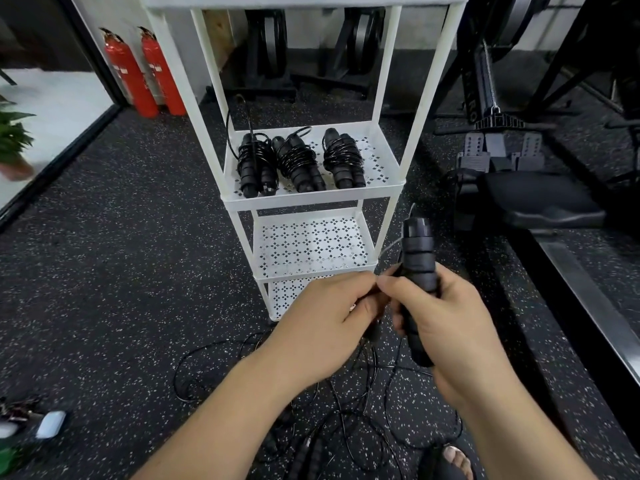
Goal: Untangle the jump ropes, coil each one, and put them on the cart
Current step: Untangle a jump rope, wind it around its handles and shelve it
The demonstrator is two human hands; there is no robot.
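The jump rope handle stands nearly upright in your right hand, whose fingers wrap its lower half, leaving the ribbed top sticking out above the thumb. It looks like foam over a stiff core: light, grippy and easy to squeeze, so a firm wrap round the middle is the right hold. Your left hand is touching the right, fingers curled and apparently pinching the cord just beside the handle, though the fingers hide exactly what they hold. The cord is the awkward part, judging by its look: thin, glossy, springy and likely to slip and kink, so feed it through a light pinch and never yank. Below both hands it lies on the floor in loose, crossed loops, with a second handle under your left forearm. Ahead of your left hand stands the white cart, and beyond your fingertips three coiled ropes lie side by side on its middle shelf.
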